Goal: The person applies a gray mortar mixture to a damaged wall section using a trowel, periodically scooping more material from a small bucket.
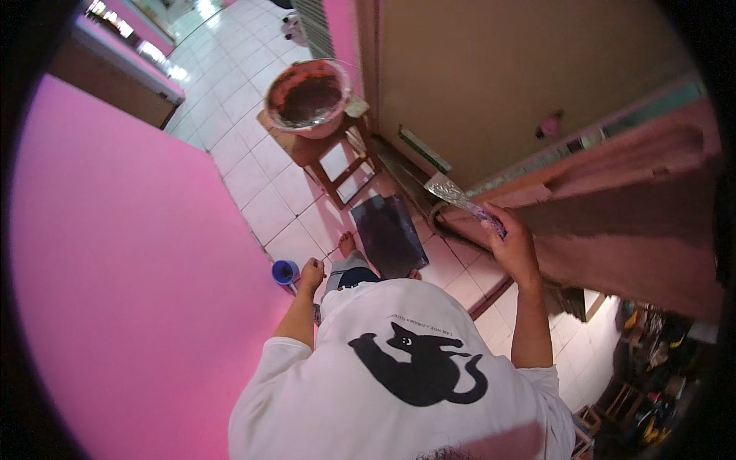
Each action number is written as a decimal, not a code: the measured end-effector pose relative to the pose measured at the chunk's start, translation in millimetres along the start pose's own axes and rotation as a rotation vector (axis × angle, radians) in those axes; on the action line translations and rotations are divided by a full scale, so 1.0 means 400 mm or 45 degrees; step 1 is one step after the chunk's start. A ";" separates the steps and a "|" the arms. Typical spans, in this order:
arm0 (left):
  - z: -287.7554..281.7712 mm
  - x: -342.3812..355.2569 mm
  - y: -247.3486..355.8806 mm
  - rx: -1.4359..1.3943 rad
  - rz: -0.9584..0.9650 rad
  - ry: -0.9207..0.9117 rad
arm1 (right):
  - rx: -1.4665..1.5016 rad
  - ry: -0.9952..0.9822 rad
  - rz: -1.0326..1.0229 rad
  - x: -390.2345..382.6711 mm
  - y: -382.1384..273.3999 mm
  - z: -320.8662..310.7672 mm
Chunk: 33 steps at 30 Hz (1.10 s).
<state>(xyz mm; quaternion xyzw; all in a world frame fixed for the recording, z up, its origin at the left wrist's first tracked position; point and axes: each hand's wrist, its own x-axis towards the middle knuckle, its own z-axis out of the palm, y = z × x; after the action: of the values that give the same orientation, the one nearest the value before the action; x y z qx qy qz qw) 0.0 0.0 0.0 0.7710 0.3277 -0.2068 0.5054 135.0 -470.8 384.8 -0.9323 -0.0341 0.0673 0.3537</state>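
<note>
My right hand (507,247) grips the handle of a scraper (448,189) with a broad, grimy metal blade, raised beside a reddish-brown wooden surface (598,222) on the right. My left hand (313,274) hangs low with curled fingers; whether they hold anything I cannot make out. A blue cup (285,271) is just left of that hand, low by the pink wall. Above and between my hands, a pink basin (313,126) smeared inside with reddish and grey material stands on a wooden stool (349,180). A dark sheet (387,234) lies on the floor near my bare feet.
A pink wall (130,253) fills the left. The tiled floor (253,161) runs away along a passage toward the top. A large brown panel (491,54) is at upper right. A jumble of tools and objects (652,368) lies at lower right.
</note>
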 end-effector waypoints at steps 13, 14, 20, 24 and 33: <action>-0.330 0.046 -0.137 -0.244 -0.484 0.111 | -0.789 0.186 -0.781 0.682 -0.509 0.366; -0.349 0.058 -0.138 -0.277 -0.493 0.114 | -0.952 0.142 -0.777 0.737 -0.516 0.404; -0.403 0.044 -0.136 -0.545 -0.479 0.311 | -1.133 -0.058 -0.858 0.958 -0.527 0.623; -0.370 -0.009 -0.132 -0.750 -0.482 0.429 | -1.147 -0.122 -0.952 1.050 -0.511 0.708; -0.206 -0.202 -0.203 -0.685 -0.644 0.485 | -1.166 -0.141 -1.044 1.135 -0.502 0.795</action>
<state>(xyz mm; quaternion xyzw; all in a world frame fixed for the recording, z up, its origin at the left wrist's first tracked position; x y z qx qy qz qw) -115.6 73.8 33.6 0.5310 0.6368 -0.0850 0.5525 533.1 -61.9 236.3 -0.8955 -0.4337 -0.0472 -0.0879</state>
